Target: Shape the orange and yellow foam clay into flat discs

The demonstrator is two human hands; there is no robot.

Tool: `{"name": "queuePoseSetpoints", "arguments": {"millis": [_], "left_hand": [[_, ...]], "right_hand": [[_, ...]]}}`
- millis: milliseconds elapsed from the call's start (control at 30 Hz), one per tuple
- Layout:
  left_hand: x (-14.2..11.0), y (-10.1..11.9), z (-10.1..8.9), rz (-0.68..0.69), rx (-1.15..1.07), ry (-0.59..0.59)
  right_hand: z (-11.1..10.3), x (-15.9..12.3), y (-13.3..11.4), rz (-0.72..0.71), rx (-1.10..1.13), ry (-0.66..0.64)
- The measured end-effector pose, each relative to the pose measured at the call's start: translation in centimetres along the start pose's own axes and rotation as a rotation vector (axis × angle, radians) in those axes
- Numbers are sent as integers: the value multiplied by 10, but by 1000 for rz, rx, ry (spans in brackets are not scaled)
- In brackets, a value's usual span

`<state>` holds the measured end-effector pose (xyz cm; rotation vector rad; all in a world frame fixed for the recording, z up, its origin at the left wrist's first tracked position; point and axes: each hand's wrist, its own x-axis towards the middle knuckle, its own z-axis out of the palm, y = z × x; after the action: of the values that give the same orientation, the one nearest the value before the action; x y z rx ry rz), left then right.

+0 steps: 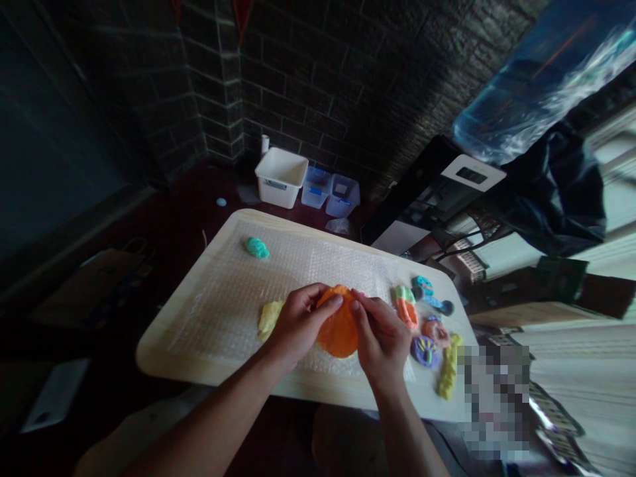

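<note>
Between my two hands is a flattened round piece of orange clay, held up above the table. My left hand pinches its upper left edge, thumb on the near face. With thumb and fingers, my right hand grips its upper right edge. A lump of pale yellow clay lies just left of my left hand, partly hidden by it. A green clay lump sits farther off at the table's far left. Something small and pink shows behind the orange piece, mostly covered.
Bubble wrap covers much of the wooden table. On the right lie an orange-and-green clay piece, a purple disc, a yellow strip and several other shapes. Beyond the table stand a white bin and blue-tinted tubs.
</note>
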<state>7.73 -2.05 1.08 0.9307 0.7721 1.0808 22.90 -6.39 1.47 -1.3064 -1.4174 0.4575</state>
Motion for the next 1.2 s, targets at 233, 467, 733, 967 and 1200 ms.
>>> {"name": "queuePoseSetpoints", "arguments": {"millis": [233,467,733,967,1200], "left_hand": [[0,-1,-3,-24,11,-20],[0,-1,-2,5,30,-38],[-2,-3,2,75,120,-42],[-2,-3,2,117,193,-66],[-1,-4,6,70,109,-53]], "right_hand": [[-1,0,0,10,-27,-51],[2,2,-2,82,147,-31],[0,-1,-2,58,110,8],[-4,-2,-6,64,120,-38],[-3,0,-2,28,52,42]]}}
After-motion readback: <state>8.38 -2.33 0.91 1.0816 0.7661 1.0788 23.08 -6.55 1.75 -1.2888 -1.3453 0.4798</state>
